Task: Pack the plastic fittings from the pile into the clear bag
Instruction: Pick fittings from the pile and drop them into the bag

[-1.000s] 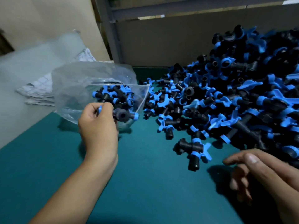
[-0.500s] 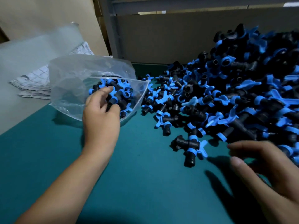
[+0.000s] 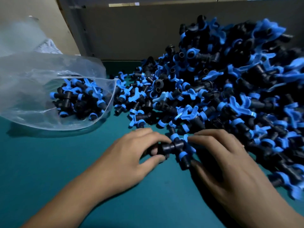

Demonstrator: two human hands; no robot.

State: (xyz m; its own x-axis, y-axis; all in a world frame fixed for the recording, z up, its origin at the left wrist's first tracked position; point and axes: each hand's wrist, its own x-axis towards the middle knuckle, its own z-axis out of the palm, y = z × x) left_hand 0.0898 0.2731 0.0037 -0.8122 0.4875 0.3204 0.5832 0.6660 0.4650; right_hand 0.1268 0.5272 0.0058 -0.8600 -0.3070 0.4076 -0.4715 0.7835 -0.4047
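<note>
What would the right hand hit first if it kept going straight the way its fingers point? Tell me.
The right hand points up-left, and its fingertips already touch the fitting that the left hand grips. Beyond that lie the near fittings of the pile. Depth is hard to judge from this one view.

A teal counter carries a large pile of black-and-blue plastic fittings, heaped against the rear wall on its right side. A clear bag lies on its side at left, mouth toward the pile and partly filled with fittings, while one fitting sits at the heap's near edge
</note>
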